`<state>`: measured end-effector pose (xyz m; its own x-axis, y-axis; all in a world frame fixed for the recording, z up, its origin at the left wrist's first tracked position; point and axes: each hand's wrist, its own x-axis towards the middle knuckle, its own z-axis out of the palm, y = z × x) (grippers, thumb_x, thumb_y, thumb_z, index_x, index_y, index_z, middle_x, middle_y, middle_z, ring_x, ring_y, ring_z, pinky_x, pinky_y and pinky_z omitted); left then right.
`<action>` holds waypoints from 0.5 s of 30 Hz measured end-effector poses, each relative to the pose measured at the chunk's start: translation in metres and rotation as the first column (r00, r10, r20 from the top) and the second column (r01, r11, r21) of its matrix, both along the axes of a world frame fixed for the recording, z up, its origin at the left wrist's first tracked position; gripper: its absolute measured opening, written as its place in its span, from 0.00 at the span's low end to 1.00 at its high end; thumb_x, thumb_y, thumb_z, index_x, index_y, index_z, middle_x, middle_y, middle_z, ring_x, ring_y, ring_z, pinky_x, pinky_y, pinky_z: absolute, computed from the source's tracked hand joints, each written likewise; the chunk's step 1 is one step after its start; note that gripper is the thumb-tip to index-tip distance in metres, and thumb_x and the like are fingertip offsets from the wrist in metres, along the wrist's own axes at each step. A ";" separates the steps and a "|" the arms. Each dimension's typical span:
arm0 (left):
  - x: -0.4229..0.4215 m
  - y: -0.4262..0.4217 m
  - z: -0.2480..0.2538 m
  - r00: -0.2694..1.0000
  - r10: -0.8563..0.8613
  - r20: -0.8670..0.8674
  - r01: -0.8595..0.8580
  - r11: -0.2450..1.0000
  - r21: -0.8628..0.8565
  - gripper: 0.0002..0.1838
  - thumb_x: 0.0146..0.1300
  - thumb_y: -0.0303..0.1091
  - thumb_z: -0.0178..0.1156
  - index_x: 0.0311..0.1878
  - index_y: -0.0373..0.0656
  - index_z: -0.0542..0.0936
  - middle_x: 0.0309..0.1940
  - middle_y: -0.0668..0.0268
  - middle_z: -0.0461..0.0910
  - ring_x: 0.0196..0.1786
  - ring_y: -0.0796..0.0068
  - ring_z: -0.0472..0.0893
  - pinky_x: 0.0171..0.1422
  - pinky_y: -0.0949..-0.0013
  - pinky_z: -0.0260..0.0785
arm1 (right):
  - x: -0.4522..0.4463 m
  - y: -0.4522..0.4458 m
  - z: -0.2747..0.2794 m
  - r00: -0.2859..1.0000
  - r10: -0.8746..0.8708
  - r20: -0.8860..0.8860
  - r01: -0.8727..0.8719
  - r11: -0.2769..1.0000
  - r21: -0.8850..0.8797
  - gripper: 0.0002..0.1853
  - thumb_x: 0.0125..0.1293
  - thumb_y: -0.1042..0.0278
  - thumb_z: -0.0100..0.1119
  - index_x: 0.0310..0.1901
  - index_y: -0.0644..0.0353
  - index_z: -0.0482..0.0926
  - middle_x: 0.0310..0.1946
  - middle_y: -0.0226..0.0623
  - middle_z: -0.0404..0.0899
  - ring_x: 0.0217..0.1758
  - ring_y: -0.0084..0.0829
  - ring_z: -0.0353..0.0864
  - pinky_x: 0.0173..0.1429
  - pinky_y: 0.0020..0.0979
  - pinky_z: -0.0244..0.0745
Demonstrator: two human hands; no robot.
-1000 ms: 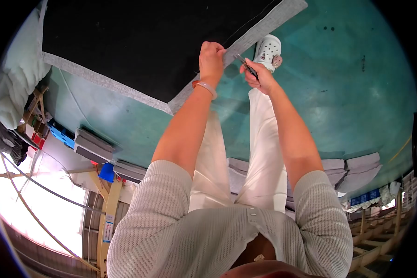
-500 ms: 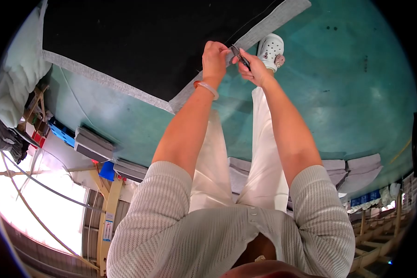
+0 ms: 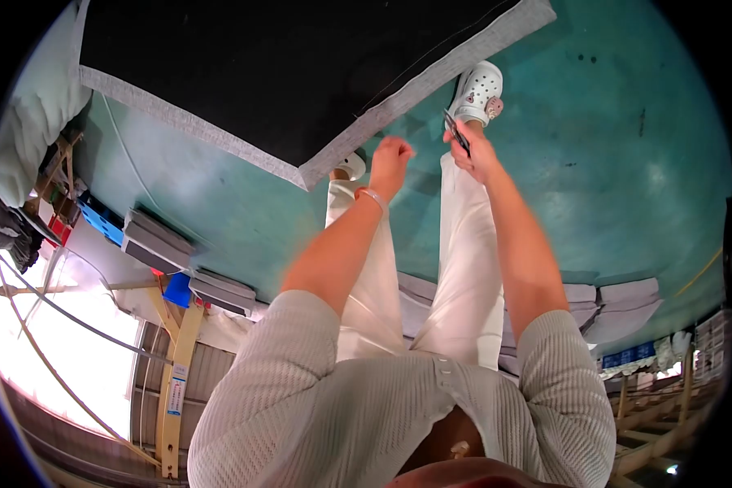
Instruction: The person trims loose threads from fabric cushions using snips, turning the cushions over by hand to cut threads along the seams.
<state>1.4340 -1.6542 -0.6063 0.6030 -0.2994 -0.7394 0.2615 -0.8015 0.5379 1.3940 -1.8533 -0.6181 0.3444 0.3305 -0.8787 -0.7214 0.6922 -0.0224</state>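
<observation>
My right hand (image 3: 477, 154) is closed around small dark snips (image 3: 457, 132), whose tips point up toward a white clog (image 3: 481, 89). To its left, my left hand (image 3: 390, 167) is held with curled fingers, slightly blurred; whether anything is pinched in them is too small to tell. Both hands are apart from the black fabric panel (image 3: 220, 73) above them. A grey fabric border (image 3: 398, 103) runs along the panel's edges, and a pale line of thread shows on the black beside it.
Green floor (image 3: 610, 163) lies below. Grey cushion-like blocks (image 3: 159, 240) sit at the left, with more grey blocks (image 3: 622, 309) behind my legs. A blue crate (image 3: 104, 221) and white bundled material (image 3: 37, 130) are at the far left.
Both hands have come away from the panel's grey border and moved down toward my body. The snips stay in my right hand and have left the edge. My left foot now shows.
</observation>
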 end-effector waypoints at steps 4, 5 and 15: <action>-0.093 0.056 -0.025 0.892 -0.449 -0.055 0.449 0.862 0.237 0.13 0.58 0.41 0.56 0.37 0.40 0.77 0.42 0.55 0.77 0.48 0.57 0.76 0.50 0.61 0.70 | -0.031 0.008 0.015 0.995 0.057 -0.086 -0.054 0.998 0.043 0.23 0.69 0.48 0.37 0.31 0.60 0.72 0.08 0.22 0.55 0.06 0.17 0.47 0.11 0.23 0.41; -0.092 0.056 -0.023 0.894 -0.444 -0.055 0.444 0.864 0.237 0.13 0.58 0.41 0.56 0.37 0.40 0.77 0.42 0.55 0.77 0.48 0.57 0.76 0.50 0.61 0.70 | -0.037 0.011 0.019 0.992 0.078 -0.103 -0.075 0.997 0.036 0.23 0.69 0.48 0.37 0.31 0.60 0.72 0.08 0.22 0.55 0.06 0.17 0.47 0.11 0.22 0.41; 0.091 -0.035 0.010 0.917 -0.398 0.023 0.368 0.866 0.340 0.08 0.58 0.39 0.55 0.34 0.46 0.75 0.36 0.59 0.78 0.39 0.57 0.79 0.41 0.56 0.71 | -0.027 0.007 0.031 0.979 -0.171 -0.113 0.119 0.923 -0.365 0.18 0.64 0.52 0.51 0.24 0.56 0.70 0.10 0.23 0.58 0.09 0.17 0.52 0.13 0.22 0.44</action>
<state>1.5250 -1.6888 -0.5967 0.5579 -0.2750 -0.7831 -0.1384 -0.9611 0.2389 1.3673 -1.8465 -0.5870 0.2295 -0.0562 -0.9717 -0.6278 0.7544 -0.1919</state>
